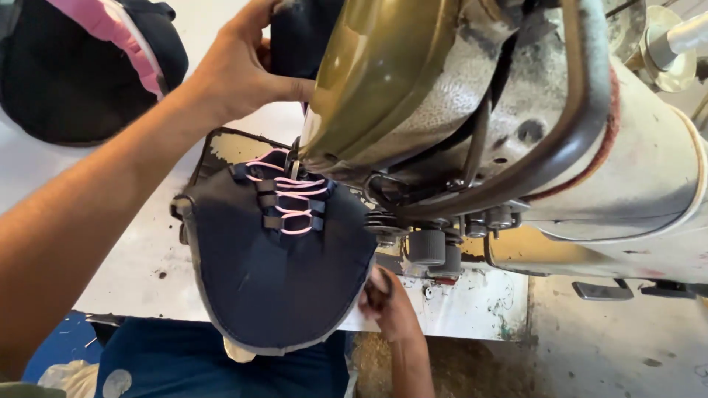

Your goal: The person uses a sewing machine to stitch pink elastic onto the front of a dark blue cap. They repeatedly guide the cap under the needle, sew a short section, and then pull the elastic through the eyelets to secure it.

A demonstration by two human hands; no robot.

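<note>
The sewing machine (pixel 516 125) filled the upper right of the view, its worn, pitted metal body grey-white with an olive, glossy curved cover at the front and a thick bent bar looping round its side. Its bulk hid the far end of the shoe upper (pixel 276 273) and part of the left hand's fingers. Below the machine's head sat two knurled round knobs (pixel 428 247). Well to the left of the machine, at the table's far corner, lay a pile of dark fabric pieces (pixel 74 81) with a pink padded edge. The table (pixel 133 273) under the machine was white, scratched and stained.

The shoe upper lay flat just left of and below the machine's needle area, a rounded dark navy cloth piece with a pale edge, crossed near its top by thin pink cord through small dark loops.

The left hand (pixel 243 66) reached in above the upper, beside the machine's olive cover, palm down, thumb pressed toward the cover; whether its fingers gripped anything could not be told. The right hand (pixel 387 302) sat below the machine's knobs, fingers curled, pinching the upper's right edge.
</note>
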